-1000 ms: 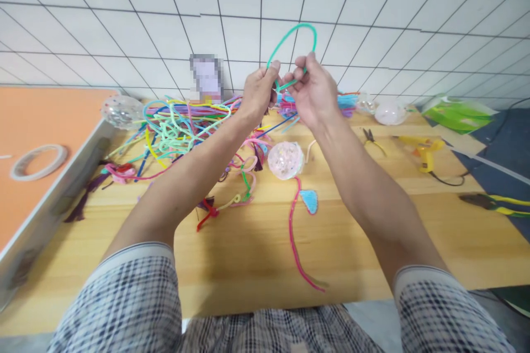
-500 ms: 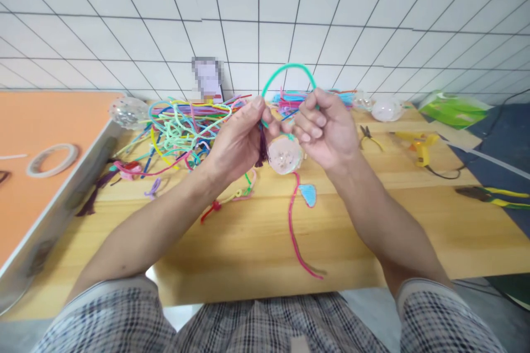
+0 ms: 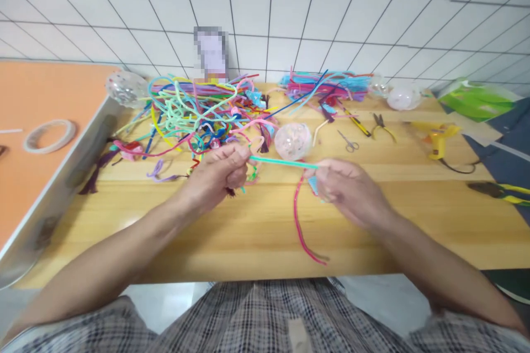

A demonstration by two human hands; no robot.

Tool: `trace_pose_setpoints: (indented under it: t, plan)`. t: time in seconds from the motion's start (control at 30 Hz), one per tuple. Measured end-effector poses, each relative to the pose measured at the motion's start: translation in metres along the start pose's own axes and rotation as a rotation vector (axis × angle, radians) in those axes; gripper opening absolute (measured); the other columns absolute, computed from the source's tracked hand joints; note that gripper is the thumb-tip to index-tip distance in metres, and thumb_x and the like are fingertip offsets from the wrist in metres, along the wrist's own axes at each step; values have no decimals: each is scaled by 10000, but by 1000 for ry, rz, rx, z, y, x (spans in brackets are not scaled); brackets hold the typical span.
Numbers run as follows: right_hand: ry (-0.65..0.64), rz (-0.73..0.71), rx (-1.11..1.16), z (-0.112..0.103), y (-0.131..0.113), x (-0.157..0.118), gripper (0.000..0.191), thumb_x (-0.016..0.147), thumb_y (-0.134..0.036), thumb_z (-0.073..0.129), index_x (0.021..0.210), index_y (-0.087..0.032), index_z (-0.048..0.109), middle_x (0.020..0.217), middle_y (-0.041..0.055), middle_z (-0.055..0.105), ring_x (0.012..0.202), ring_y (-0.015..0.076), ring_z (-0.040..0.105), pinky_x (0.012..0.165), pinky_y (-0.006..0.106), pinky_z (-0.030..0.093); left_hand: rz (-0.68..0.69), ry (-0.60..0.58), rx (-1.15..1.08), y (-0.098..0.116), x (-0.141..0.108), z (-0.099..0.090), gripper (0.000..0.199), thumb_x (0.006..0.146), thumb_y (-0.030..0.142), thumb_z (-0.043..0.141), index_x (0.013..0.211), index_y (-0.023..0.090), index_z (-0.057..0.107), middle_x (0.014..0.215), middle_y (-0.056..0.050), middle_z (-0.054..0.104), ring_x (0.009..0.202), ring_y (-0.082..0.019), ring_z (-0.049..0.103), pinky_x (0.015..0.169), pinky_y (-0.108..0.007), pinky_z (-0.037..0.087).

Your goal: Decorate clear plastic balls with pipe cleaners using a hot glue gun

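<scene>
A green pipe cleaner (image 3: 284, 163) is stretched nearly straight between my two hands above the table. My left hand (image 3: 227, 174) is closed around one end, with a bit of dark tassel thread showing below its fingers. The other end runs into my right hand (image 3: 345, 185), closed and slightly blurred. Behind the right hand, a small blue piece (image 3: 313, 184) is partly hidden. A bent pink-red pipe cleaner (image 3: 297, 220) lies on the wood below the stretched one. Just beyond it sits a clear ball with confetti-like bits (image 3: 292, 142).
Tangled pipe cleaners (image 3: 186, 105) cover the back left, with another bundle (image 3: 327, 87) behind. Small scissors (image 3: 348, 142), pliers (image 3: 383, 127), a yellow glue gun (image 3: 436, 140) and larger pliers (image 3: 497, 192) lie rightward. A tape roll (image 3: 49, 136) rests on the orange surface (image 3: 53, 91).
The green pipe cleaner has gone from an upward arch to a nearly straight line. My hands have moved apart and come lower, toward me. The camera view has shifted too.
</scene>
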State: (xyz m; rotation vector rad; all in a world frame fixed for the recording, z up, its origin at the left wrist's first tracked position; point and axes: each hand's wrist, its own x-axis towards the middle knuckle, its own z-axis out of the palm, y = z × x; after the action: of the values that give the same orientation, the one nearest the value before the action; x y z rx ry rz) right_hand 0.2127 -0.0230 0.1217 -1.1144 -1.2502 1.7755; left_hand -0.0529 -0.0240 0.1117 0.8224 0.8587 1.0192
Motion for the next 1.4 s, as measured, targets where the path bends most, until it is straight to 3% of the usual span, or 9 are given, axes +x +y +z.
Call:
trace_pose_setpoints:
  t: [0.13, 0.3, 0.47, 0.73, 0.9, 0.97, 1.07, 1.23, 1.4]
  plan:
    - [-36, 73, -128, -20, 2, 6, 362, 898, -542, 874, 851, -197, 770, 570, -89, 405, 528, 84, 280, 539, 286, 195, -144, -114, 160, -4, 8, -18, 644, 803, 731, 994, 769, 165, 688, 532, 77, 434, 465, -49, 295, 461, -170, 250]
    - [171, -182, -27, -40, -33, 29, 311, 855, -538, 915, 851, -265, 766, 551, -116, 220, 492, 110, 154, 506, 336, 146, -155, -226, 321, -6, 16, -24, 639, 875, 803, 887, 861, 175, 771, 539, 38, 527, 457, -91, 414, 470, -213, 290]
    - [164, -300, -45, -59, -66, 61, 210, 846, -444, 916, 845, -284, 780, 526, -114, 191, 461, 98, 124, 482, 347, 143, -141, -157, 441, 3, 11, -32, 696, 862, 860, 854, 895, 168, 783, 531, 73, 407, 467, -83, 306, 473, -216, 235]
    - [117, -350, -162, -19, -59, 109, 300, 864, -496, 910, 781, -273, 728, 542, -99, 263, 473, 91, 160, 482, 311, 165, 17, -36, 272, 7, 6, -39, 581, 891, 723, 908, 899, 187, 684, 584, 83, 419, 496, -70, 277, 468, -204, 189]
    - [161, -382, -179, -25, -62, 102, 217, 836, -404, 914, 752, -266, 769, 519, -79, 370, 484, 104, 253, 486, 289, 223, 123, 143, 140, 3, 11, -44, 421, 846, 474, 939, 891, 217, 608, 658, 64, 596, 462, -59, 316, 440, -200, 196]
    - [80, -301, -297, -33, -62, 94, 240, 840, -406, 921, 721, -261, 772, 540, -38, 497, 511, 127, 395, 516, 296, 333, 168, 190, 159, 4, 13, -45, 370, 839, 443, 917, 875, 208, 634, 706, 44, 641, 465, -54, 327, 445, -208, 210]
    - [-214, -149, -493, -39, -63, 81, 278, 819, -503, 980, 811, -265, 836, 719, 45, 714, 676, 216, 659, 630, 353, 526, 205, 227, 224, 6, 11, -44, 293, 837, 422, 895, 883, 195, 716, 774, 16, 680, 498, -61, 342, 465, -227, 229]
    - [-453, -33, -275, -13, -64, 77, 715, 770, -776, 939, 1283, -289, 834, 1048, 105, 826, 819, 277, 776, 712, 425, 642, 294, 131, 421, 13, 5, -32, 249, 931, 393, 788, 786, 196, 743, 773, -13, 680, 598, -111, 443, 552, -245, 335]
    - [-274, -134, -520, 21, -56, 81, 313, 938, -544, 838, 893, -236, 800, 698, -1, 656, 621, 164, 577, 586, 298, 447, 356, 17, 681, 13, 4, -18, 257, 996, 337, 679, 786, 211, 758, 758, -21, 691, 686, -167, 577, 683, -276, 442]
